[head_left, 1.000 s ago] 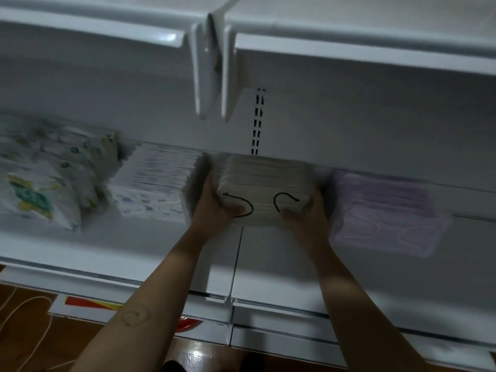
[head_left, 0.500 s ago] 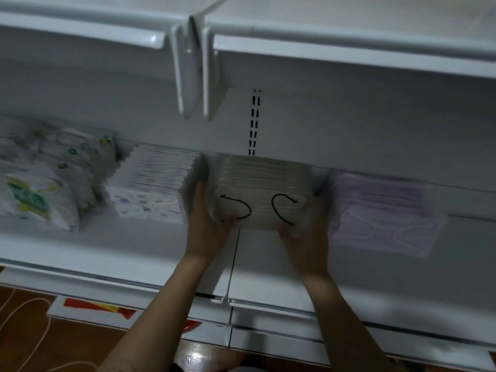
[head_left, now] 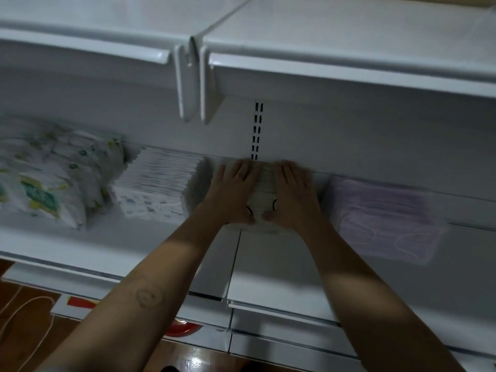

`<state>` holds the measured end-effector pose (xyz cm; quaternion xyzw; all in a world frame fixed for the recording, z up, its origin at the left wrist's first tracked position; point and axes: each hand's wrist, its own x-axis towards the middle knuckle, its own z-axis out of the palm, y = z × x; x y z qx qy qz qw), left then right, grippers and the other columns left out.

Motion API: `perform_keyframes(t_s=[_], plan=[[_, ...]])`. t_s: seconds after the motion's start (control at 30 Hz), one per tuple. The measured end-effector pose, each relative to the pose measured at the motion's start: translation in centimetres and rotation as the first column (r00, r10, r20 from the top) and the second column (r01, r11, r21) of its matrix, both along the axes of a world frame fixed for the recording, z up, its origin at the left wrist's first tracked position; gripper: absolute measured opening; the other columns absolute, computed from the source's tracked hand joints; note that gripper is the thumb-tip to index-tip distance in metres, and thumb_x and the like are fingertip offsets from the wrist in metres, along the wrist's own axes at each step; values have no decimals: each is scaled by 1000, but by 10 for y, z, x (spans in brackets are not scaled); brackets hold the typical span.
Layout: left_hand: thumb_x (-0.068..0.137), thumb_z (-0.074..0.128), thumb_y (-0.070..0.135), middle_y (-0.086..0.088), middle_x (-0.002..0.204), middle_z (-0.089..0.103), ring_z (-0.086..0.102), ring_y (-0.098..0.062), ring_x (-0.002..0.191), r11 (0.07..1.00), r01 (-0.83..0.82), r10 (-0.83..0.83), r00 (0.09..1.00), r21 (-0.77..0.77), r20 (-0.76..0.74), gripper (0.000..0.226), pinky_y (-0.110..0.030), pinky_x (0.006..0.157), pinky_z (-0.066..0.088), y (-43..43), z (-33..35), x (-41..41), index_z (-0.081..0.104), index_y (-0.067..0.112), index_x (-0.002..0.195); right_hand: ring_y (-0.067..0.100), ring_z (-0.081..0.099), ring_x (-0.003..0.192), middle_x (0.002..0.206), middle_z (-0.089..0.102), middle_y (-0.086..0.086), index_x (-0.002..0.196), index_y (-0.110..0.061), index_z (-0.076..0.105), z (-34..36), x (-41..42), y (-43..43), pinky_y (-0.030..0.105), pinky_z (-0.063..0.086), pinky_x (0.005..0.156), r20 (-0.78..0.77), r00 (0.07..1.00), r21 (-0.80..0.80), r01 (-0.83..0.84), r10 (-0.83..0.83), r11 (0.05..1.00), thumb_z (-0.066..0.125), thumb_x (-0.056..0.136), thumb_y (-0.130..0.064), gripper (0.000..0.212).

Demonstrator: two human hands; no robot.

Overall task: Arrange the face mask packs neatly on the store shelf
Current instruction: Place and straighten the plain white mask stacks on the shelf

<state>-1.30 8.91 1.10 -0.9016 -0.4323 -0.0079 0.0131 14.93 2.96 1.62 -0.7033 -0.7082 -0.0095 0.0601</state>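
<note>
Both hands lie palm-down on the middle stack of face mask packs (head_left: 264, 191), which sits on the store shelf (head_left: 268, 264) close to the back wall (head_left: 375, 146). The left hand (head_left: 233, 193) covers the stack's left half and the right hand (head_left: 293, 196) its right half. The fingers (head_left: 243, 171) of each are straight and close together, flat on top and pinching nothing, with the thumbs against the front face.

Only a narrow strip of the stack shows between the hands, along with two short bits of black ear loop (head_left: 274, 205) just beside the thumbs. The rest is hidden under the palms. The fingertips are blurred, so where they end near the back wall is hard to tell.

Just left of the left fingers stands a white printed stack (head_left: 161, 183). Further left lie patterned packs (head_left: 48, 183), cut off by the frame edge. Right of the right fingers, a little apart, lies a purple mask pack (head_left: 386, 213), smeared by blur. Above the fingertips a slotted upright (head_left: 257, 130) rises toward the upper shelf (head_left: 322, 65).
</note>
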Motion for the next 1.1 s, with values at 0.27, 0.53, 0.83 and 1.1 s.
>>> perform_keyframes(t_s=[0.27, 0.53, 0.83, 1.1], plan=[[63, 77, 62, -14, 163, -2, -6, -28, 151, 998, -61, 61, 998, 10, 0, 130, -63, 117, 2, 1, 5, -1, 0, 12, 156, 33, 15, 146, 157, 20, 20, 150, 1, 18, -1, 7, 0, 51, 5, 118, 48, 999, 42, -5, 3, 999, 83, 59, -49, 123], [73, 73, 49, -15, 163, 4, 1, -29, 151, 962, -271, 226, 873, 43, 432, 114, -50, 122, 6, -47, -5, -17, 7, 7, 156, 34, 12, 147, 157, 16, 21, 151, -1, 16, -14, 3, -42, 45, 9, 120, -350, 934, 300, 179, -67, 937, 77, 64, -42, 114], [77, 79, 25, -12, 151, 37, 38, -28, 138, 756, -326, 654, 338, -568, 676, 103, -37, 109, 39, -99, -50, -18, 11, 14, 154, 18, 12, 148, 161, 9, 7, 153, -7, 2, -63, -34, -92, 36, 14, 120, -887, 389, -43, 468, -250, 882, 76, 78, -14, 106], [77, 75, 16, -6, 125, 63, 61, -26, 111, 772, -289, 636, 342, -566, 692, 61, -29, 80, 45, -67, -56, -20, 45, 16, 129, 16, 33, 140, 155, 31, 3, 153, -15, 14, -64, -35, -82, 40, 32, 114, -911, 287, -140, 458, -295, 878, 69, 67, -33, 104]])
